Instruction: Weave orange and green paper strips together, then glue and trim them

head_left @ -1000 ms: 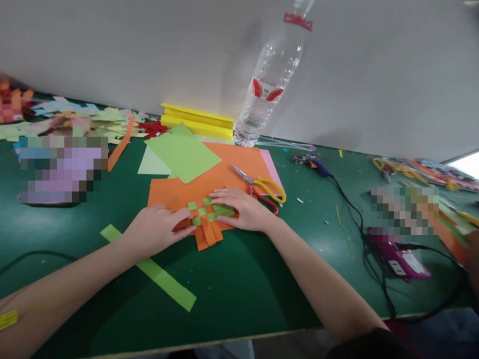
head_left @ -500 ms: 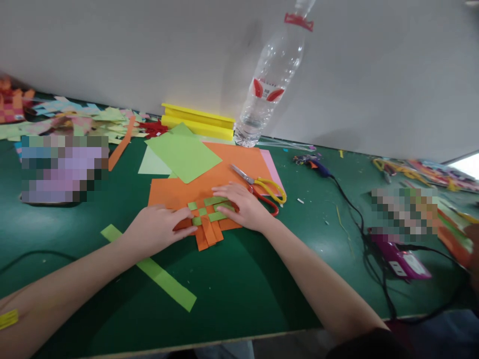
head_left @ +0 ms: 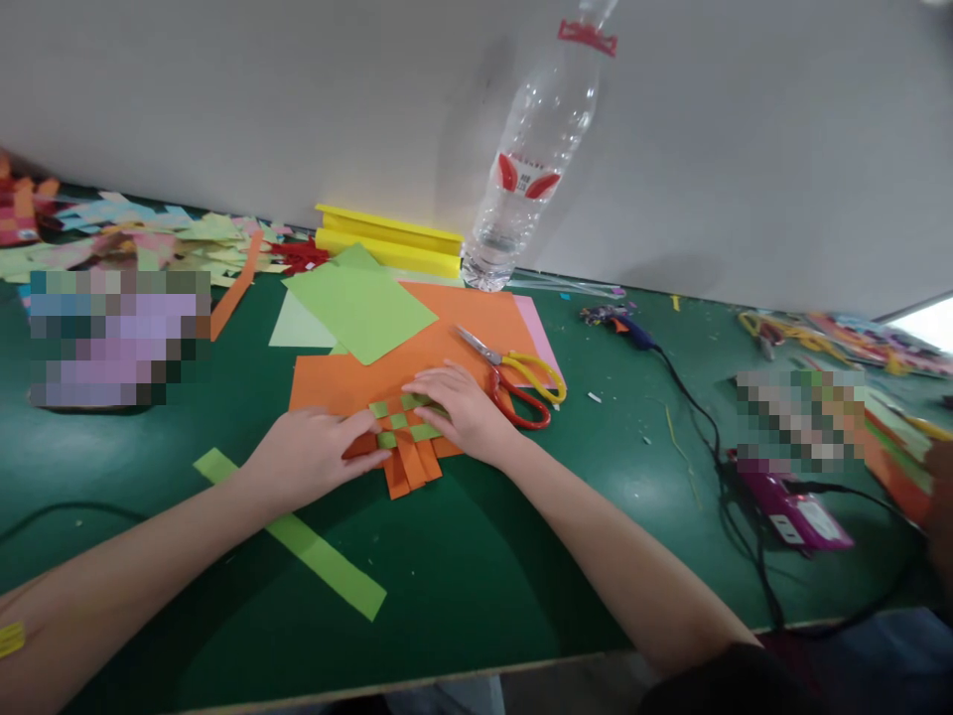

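A small mat of woven paper strips (head_left: 400,434), orange crossed with green, lies partly over an orange paper sheet (head_left: 320,382). At its left edge, my left hand (head_left: 298,455) pinches it between thumb and fingers. From the right, my right hand (head_left: 468,412) closes over the green strip ends, covering part of the weave, with thumb and fingers bent around them. Loose orange ends fan out toward me below the weave. Just behind my right hand rest scissors (head_left: 513,372) with yellow and red handles. A loose green strip (head_left: 328,561) passes under my left forearm.
Behind are green sheets (head_left: 361,308), a folded yellow paper (head_left: 387,243) and a plastic bottle (head_left: 521,189). Paper scraps (head_left: 149,238) heap at back left. To the right lie a blue glue gun (head_left: 632,333), its cable and a magenta device (head_left: 800,511).
My right hand has shifted slightly left over the weave, its fingers covering more of the upper green strips. My left hand keeps its pinch. The whole view has drifted slightly.
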{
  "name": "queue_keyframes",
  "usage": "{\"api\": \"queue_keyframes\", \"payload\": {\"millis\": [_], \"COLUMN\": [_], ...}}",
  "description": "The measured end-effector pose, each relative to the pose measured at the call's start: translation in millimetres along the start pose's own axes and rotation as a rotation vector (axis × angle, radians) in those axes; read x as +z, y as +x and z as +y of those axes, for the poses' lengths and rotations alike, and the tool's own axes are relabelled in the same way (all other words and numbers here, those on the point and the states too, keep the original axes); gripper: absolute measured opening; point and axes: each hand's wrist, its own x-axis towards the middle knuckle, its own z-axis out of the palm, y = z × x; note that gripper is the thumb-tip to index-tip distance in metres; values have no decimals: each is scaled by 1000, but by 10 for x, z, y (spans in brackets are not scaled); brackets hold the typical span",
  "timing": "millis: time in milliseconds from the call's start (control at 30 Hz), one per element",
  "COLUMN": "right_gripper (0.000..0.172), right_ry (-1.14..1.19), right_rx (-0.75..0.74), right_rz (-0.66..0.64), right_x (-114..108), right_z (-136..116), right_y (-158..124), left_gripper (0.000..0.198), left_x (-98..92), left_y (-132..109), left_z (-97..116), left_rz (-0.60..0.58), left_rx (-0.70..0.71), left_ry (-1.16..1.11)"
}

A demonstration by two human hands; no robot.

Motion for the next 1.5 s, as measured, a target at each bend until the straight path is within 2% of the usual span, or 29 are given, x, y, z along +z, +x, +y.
{"api": "queue_keyframes", "payload": {"millis": [200,467,800,1033,1333,1500], "right_gripper": [22,21,16,11,15,20], "right_ry": [-29,-133,-24,-46,-74,-4], "right_rx": [48,-27,-22,-49,-66,-111], "right_rz": [11,6,12,47,94,99], "right_x": [20,21,8,20,27,-75], "right_z": [-15,-2,-1,19,12,18], "right_y": [39,65,59,45,23,-48], "left_gripper": [39,39,39,37,35,39], "left_x": [-6,-5,23,35,29,9], "left_y": [15,13,-3,-24,-27,-23], "left_z": [-2,9,-22,-40,-40,-33], "left_rz": [-11,-31,13,2,-4,-52], "left_rx": [12,1,22,36,33,18], "left_ry": [55,61,64,20,-21,-1]}}
